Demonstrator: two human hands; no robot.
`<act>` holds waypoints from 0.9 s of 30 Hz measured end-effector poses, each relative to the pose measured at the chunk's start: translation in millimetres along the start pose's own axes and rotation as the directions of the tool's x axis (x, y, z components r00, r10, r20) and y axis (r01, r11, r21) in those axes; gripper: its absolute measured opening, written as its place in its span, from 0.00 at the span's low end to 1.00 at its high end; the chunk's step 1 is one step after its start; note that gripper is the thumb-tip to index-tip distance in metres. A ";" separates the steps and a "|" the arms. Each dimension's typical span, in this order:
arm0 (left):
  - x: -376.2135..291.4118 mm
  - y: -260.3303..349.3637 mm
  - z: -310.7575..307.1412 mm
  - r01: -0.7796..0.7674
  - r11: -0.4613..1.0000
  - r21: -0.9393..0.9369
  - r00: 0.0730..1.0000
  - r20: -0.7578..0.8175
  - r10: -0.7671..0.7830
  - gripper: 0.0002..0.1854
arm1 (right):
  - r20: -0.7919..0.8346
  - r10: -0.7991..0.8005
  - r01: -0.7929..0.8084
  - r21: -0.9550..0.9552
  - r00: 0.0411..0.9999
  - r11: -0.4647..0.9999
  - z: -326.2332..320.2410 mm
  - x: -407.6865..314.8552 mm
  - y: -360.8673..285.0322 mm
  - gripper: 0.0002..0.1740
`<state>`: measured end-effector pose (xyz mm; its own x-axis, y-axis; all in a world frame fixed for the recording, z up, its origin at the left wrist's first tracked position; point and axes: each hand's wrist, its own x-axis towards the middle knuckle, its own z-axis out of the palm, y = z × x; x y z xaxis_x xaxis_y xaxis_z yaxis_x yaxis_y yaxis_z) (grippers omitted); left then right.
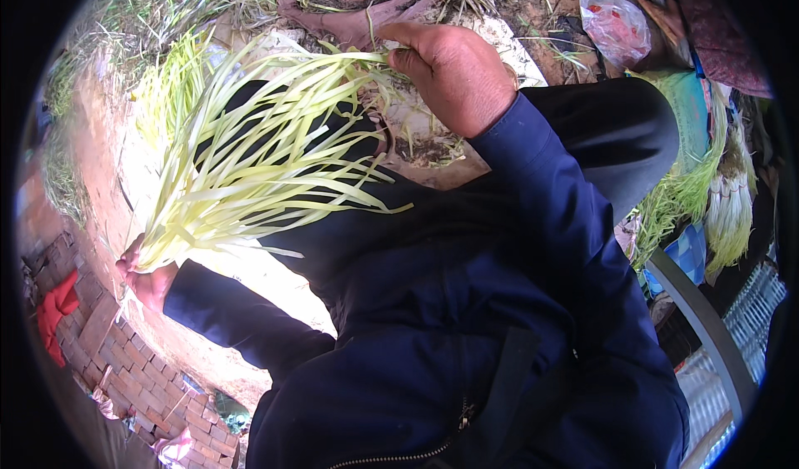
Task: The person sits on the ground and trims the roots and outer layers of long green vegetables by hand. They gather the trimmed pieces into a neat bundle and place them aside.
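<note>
At the lower left, my left hand is closed around the gathered end of a bunch of long, flat, pale yellow-green leaves, which look like yellow chives. The leaves fan out over my dark trousers. At the top centre, my right hand pinches a few leaf tips of the same bunch between thumb and fingers, the leaves stretching between both hands. Another pile of yellow-green leaves lies on the ground behind the bunch, at the upper left. Part of the bunch's held end is hidden by my left fingers.
Loose grass and stalks litter the ground at the top. A clear plastic bag with red things in it lies at the upper right. Tied bundles of pale stalks are by a curved grey metal bar. Bricks are stacked at the lower left.
</note>
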<state>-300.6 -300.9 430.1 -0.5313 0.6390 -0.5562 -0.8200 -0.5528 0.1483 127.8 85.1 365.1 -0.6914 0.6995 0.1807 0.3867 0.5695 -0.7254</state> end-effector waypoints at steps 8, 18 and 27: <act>2.0 -9.6 1.8 -0.183 0.983 -0.016 0.983 -0.033 0.183 0.11 | 0.058 0.058 -0.073 0.303 0.997 0.950 42.9 -13.5 35.8 0.06; 4.2 12.5 -2.4 -0.100 0.992 -0.080 0.994 -0.061 0.096 0.10 | 0.102 0.496 -0.506 0.209 0.862 0.837 41.4 -27.1 92.5 0.16; 8.9 7.0 -1.3 -0.155 0.988 0.010 0.986 -0.068 0.155 0.11 | 0.001 0.005 -0.005 0.175 1.000 0.985 37.9 -21.4 20.6 0.20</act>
<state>-310.7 -299.8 425.1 -0.6365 0.5075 -0.5809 -0.7300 -0.6395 0.2411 127.5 65.5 321.2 -0.6898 0.7022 0.1765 0.2777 0.4817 -0.8311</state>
